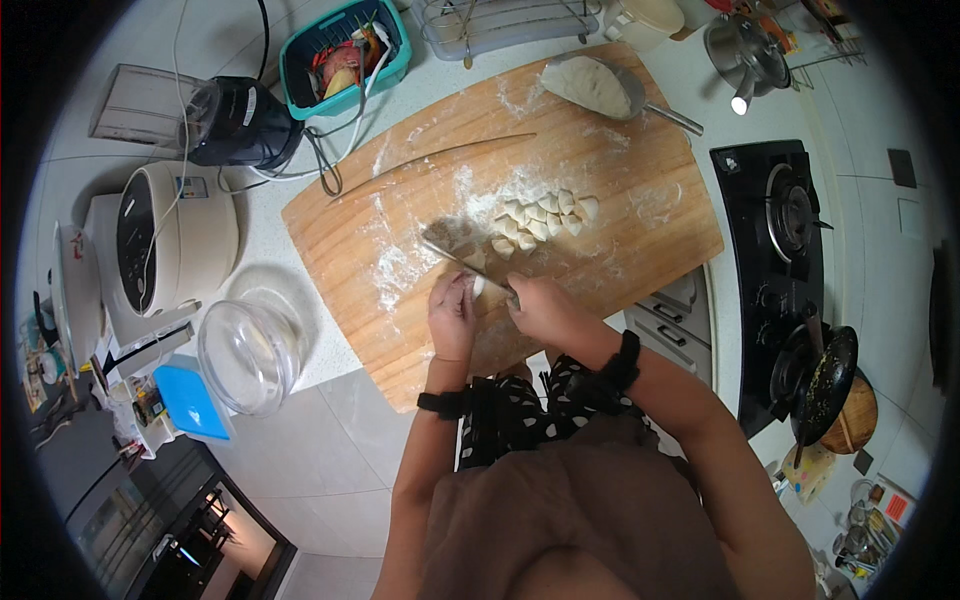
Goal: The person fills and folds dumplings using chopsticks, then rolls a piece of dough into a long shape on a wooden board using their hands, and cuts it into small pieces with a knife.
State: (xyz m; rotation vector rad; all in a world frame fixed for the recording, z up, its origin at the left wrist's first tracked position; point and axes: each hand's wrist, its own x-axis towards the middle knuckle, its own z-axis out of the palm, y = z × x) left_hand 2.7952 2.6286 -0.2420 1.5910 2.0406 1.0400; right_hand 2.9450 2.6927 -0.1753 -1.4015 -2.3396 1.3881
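My right hand (538, 306) grips the handle of a kitchen knife (457, 260). Its narrow blade points up and left, low over a floured wooden board (637, 172). Close beside the blade, my left hand (451, 309) has its fingers curled around a piece of white dough (478, 286), mostly hidden by fingers and blade. Another bit of dough (475, 259) shows just past the knife. Several small cut dough pieces (538, 214) lie in a cluster up and right of the blade, with loose flour (487, 191) scattered around them.
A metal scoop of flour (589, 85) rests at the board's far right. A black gas stove (776, 285) stands right, with a frying pan (825, 386). Leftward are a clear bowl (247, 360), a rice cooker (176, 236), a blender (244, 120) and a teal basket (296, 105).
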